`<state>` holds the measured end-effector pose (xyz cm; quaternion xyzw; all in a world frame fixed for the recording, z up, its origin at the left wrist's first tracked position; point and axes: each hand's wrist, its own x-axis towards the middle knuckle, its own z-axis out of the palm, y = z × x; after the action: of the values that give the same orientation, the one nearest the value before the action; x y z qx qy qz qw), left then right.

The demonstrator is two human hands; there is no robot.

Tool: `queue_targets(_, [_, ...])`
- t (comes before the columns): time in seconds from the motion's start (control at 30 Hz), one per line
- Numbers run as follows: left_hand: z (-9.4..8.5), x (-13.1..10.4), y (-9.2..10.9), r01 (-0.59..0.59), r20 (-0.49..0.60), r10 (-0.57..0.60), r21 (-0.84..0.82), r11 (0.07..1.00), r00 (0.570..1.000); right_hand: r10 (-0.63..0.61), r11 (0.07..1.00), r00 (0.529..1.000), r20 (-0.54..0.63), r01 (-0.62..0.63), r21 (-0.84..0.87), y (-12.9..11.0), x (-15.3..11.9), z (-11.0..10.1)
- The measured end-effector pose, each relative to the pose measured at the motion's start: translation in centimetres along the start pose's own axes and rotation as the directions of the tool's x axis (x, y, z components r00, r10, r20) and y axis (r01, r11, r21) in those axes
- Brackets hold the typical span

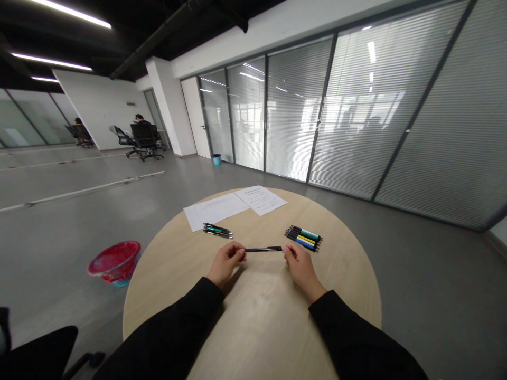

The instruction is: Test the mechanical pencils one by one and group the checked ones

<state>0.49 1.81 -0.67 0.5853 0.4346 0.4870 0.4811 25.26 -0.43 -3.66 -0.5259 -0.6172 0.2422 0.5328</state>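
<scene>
A black pen (264,249) lies level, stretched between my two hands just above the table. My left hand (226,262) pinches its left end between thumb and fingers. The fingers of my right hand (300,265) are closed at the right end, where a clip shows. Beyond the right hand, a row of several pens (304,237) lies side by side, black with green, yellow, white and blue parts. A smaller group of pens (217,230), black with some green, rests past the left hand.
Two printed paper sheets (261,199) lie at the far side of the round wooden table (253,327). A red-lined basket (114,261) stands on the floor at left, near a black chair (43,348). Farther back, a person (139,119) sits among office chairs.
</scene>
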Motion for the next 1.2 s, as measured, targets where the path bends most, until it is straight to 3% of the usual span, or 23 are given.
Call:
queue_targets(0.87, [0.13,-0.18,0.64,0.002,0.006,-0.002,0.013,1.000,1.000,-0.010,1.000,1.000,0.013,0.010,-0.018,-0.37,0.07,-0.14])
queue_targets(1.2, [-0.05,0.13,0.03,-0.002,0.020,0.002,0.011,1.000,1.000,-0.023,0.998,1.000,0.011,0.023,-0.055,-0.46,0.02,-0.14])
